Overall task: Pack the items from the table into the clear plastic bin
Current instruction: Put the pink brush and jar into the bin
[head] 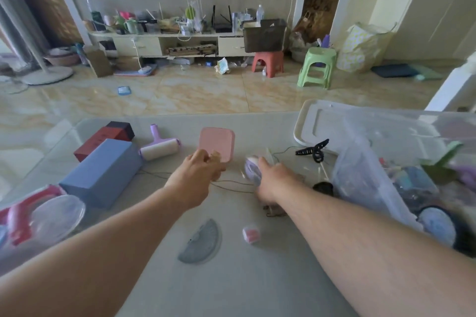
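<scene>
My left hand [198, 175] reaches over the table, its fingertips touching the near edge of a flat pink square case [217, 143]. My right hand [270, 177] is closed around a small purple and white object [252, 168]. The clear plastic bin [360, 170] stands at the right with several items inside. On the table also lie a blue box [103, 172], a dark red box [103, 137], a purple lint roller [161, 148], a black hair claw [314, 150], a grey protractor [202, 243] and a small pink cube [251, 235].
The bin's white lid [309, 121] lies behind the bin. A pink-handled item with a clear dome [51, 216] sits at the table's left edge. A thin wire [231, 184] runs across the table. Beyond the table are tiled floor, red and green stools and a cluttered TV cabinet.
</scene>
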A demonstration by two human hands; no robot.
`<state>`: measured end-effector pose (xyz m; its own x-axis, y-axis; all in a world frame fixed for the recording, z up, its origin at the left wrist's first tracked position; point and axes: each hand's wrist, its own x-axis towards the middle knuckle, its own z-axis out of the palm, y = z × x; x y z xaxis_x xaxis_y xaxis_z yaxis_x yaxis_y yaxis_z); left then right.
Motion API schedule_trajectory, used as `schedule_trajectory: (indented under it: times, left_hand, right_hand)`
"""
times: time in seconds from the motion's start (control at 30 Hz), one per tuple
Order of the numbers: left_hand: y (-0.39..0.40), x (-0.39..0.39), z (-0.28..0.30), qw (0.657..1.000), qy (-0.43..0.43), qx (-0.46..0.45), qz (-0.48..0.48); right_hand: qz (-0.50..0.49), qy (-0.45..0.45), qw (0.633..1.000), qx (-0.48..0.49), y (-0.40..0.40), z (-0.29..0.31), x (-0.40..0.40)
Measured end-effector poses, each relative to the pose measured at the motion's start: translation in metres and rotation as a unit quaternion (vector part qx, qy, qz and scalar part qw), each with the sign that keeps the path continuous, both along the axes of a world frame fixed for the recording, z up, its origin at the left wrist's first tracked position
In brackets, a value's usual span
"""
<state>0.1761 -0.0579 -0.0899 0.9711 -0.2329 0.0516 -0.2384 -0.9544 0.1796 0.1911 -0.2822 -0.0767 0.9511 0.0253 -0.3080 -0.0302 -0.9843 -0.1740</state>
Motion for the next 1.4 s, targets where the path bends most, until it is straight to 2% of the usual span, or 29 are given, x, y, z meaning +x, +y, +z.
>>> schedule_trajectory:
  times: [0.13, 0.2, 0.3, 0.43, 0.53, 0.7, 0.83, 1.0, 1.1, 1.27, 1.33, 1.4]
  left_hand:
    - [-0.011, -0.04, 0.049, 0.999, -0.035, -0.017, 0.036]
    - [-0.018, -0.057, 0.083, 0.999, -0.029, -0.01, 0.009]
    - [-0.032, -0.069, 0.138, 0.999, -0.036, -0.015, 0.021]
    - [-0.091, -0.076, 0.191, 0.993, -0.068, -0.094, 0.006]
    - [-0.166, -0.09, 0.214, 0.991, -0.03, -0.124, -0.033]
    - [-0.292, -0.107, 0.211, 0.984, -0.007, -0.101, -0.146]
    - [-0.36, -0.105, 0.184, 0.974, 0.029, -0.07, -0.213]
    - [-0.412, -0.084, 0.159, 0.97, -0.004, -0.045, -0.24]
    - [-0.432, -0.064, 0.149, 0.969, -0.016, -0.052, -0.241]
    - [-0.449, -0.046, 0.127, 0.963, 0.034, -0.13, -0.232]
    - [-0.451, -0.041, 0.118, 0.963, 0.05, -0.132, -0.228]
    - [-0.45, -0.038, 0.112, 0.968, 0.054, -0.117, -0.217]
  right_hand:
    - [0.053, -0.059, 0.997, -0.005, 0.001, 0.041, -0.024]
    - [0.075, -0.081, 0.993, 0.035, -0.001, 0.077, -0.038]
    - [0.102, -0.12, 0.981, 0.113, -0.017, 0.141, -0.059]
    - [0.108, -0.187, 0.966, 0.141, -0.09, 0.22, -0.085]
    - [0.055, -0.193, 0.975, 0.1, -0.184, 0.251, -0.112]
    - [-0.091, -0.139, 0.985, 0.048, -0.335, 0.225, -0.151]
    - [-0.143, -0.08, 0.985, 0.048, -0.396, 0.178, -0.159]
    - [-0.143, -0.014, 0.99, -0.002, -0.412, 0.148, -0.139]
    - [-0.119, 0.024, 0.991, -0.064, -0.42, 0.131, -0.118]
    - [-0.062, 0.182, 0.979, -0.065, -0.414, 0.121, -0.115]
    - [-0.058, 0.165, 0.982, -0.068, -0.412, 0.121, -0.115]
    - [-0.068, 0.088, 0.992, -0.053, -0.413, 0.12, -0.11]
